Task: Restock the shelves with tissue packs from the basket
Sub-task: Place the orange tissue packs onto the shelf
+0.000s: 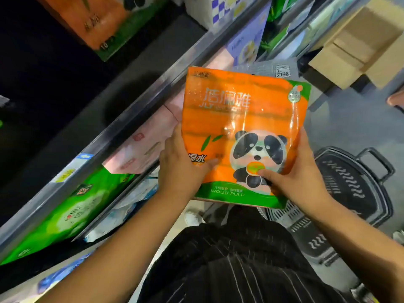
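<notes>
Shop aisle with grey floor, metal shelving slanting along the left side, cardboard boxes (360, 44) stacked at the far end. Gripping one orange tissue pack (242, 136) in mid-air, clear of shelf and basket alike. Left hand (181, 169) curled round its lower left edge, thumb laid across the printed front. Right hand (299, 173) clamped on the lower right corner, thumb pressing the panda picture. Printed face toward the camera, most of the pack reaching beyond the hands, left side just beside the front edge of the shelf (131, 119). Black basket (354, 189) on the floor to the right, below the right wrist.

Risks, as a judgement only:
- Glossy film wrapper held at its near end alone, so liable to slip out, above all on freeing one hand to push.
- Could snag on the shelf's front edge if fed in tilted.
- Pink packs (148, 141) and a green pack (72, 211) lying close behind the front edge of the tier below, so easily nudged or squashed.
- Matching orange pack (98, 20) near the far left of the upper shelf, so easily put in the wrong slot elsewhere.
</notes>
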Demonstrator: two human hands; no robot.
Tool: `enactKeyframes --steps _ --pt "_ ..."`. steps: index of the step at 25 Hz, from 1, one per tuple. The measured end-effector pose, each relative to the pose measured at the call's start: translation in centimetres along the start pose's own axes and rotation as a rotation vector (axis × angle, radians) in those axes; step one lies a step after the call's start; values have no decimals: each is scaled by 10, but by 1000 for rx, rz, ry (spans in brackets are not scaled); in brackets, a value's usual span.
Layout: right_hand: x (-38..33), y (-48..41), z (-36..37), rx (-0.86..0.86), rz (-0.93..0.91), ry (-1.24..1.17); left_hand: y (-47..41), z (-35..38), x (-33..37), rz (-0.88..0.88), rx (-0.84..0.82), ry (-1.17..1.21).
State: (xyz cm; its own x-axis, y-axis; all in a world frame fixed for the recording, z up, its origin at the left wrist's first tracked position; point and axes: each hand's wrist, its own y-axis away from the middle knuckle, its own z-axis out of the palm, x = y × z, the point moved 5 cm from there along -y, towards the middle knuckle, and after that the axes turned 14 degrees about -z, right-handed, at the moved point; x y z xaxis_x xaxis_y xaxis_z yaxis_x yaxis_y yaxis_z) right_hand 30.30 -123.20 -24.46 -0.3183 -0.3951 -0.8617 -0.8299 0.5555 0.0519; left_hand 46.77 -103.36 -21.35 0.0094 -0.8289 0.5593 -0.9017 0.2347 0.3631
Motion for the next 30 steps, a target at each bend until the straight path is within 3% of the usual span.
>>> enactKeyframes --steps 15,30 --pt "-130 -123 10 -338 -474 116 15 -104 0 -187 350 201" --pt "-200 -239 35 -297 -739 187 -34 -151 42 -182 576 123"
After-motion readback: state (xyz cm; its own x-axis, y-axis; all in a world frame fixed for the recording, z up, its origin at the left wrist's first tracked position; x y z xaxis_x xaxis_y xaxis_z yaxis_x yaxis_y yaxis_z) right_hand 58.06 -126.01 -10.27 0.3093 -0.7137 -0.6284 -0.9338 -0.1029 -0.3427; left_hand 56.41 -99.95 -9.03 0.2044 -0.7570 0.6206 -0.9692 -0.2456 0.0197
